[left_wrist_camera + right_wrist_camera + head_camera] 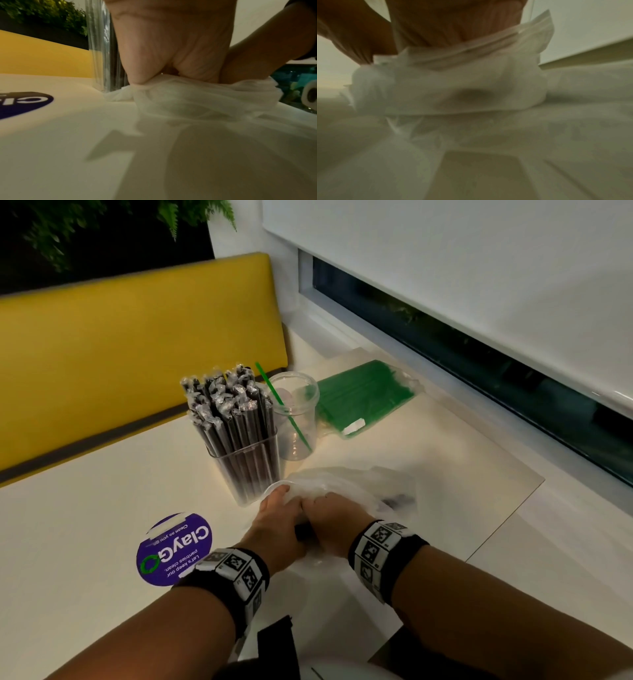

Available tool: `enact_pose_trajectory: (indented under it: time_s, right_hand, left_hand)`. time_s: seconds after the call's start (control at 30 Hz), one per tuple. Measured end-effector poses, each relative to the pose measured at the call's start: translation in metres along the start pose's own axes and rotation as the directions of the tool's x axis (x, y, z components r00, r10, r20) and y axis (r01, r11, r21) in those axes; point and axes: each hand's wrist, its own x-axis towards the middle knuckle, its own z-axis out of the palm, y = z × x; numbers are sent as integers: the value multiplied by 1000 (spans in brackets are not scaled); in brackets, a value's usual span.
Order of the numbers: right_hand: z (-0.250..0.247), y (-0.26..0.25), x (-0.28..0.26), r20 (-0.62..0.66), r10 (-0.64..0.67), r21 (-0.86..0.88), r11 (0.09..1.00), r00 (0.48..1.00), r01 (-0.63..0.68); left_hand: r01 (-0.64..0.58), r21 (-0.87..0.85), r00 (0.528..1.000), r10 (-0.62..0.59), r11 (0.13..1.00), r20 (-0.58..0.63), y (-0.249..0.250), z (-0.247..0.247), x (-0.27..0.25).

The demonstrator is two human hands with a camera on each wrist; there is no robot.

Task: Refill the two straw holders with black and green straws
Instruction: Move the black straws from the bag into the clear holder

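Note:
A clear square holder point(245, 463) stands on the table, packed with wrapped black straws point(228, 409). Right behind it a clear round holder point(294, 419) contains one green straw point(284, 409). A plastic pack of green straws point(363, 398) lies flat further back right. In front of the holders lies a crumpled clear plastic bag point(356, 487). My left hand point(281, 515) and right hand point(329, 515) sit side by side on it, fingers bunching the film. The left wrist view shows my left hand point(171, 54) gripping the bag point(197, 97); the right wrist view shows my right hand point(453, 27) gripping the bag point(453, 83).
A round purple sticker point(173, 549) is on the white table point(85, 542) left of my hands. A yellow bench back point(137, 337) runs behind the table. A window sill and blind point(479, 302) lie to the right. The table's right edge point(507, 518) is near.

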Motion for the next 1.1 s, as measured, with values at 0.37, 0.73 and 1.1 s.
enact_pose_trajectory:
  time_s: [0.37, 0.73, 1.1]
  right_hand:
    - [-73, 20, -29, 196, -76, 455, 890, 978, -22]
    - [-246, 20, -28, -551, 488, 715, -142, 677, 685]
    - [-244, -43, 39, -580, 371, 815, 275, 725, 511]
  left_hand:
    - [-59, 28, 998, 58, 998, 33, -15, 3, -2]
    - [-314, 242, 738, 396, 918, -547, 29, -46, -34]
    - [-170, -645, 702, -368, 745, -610, 11, -112, 2]
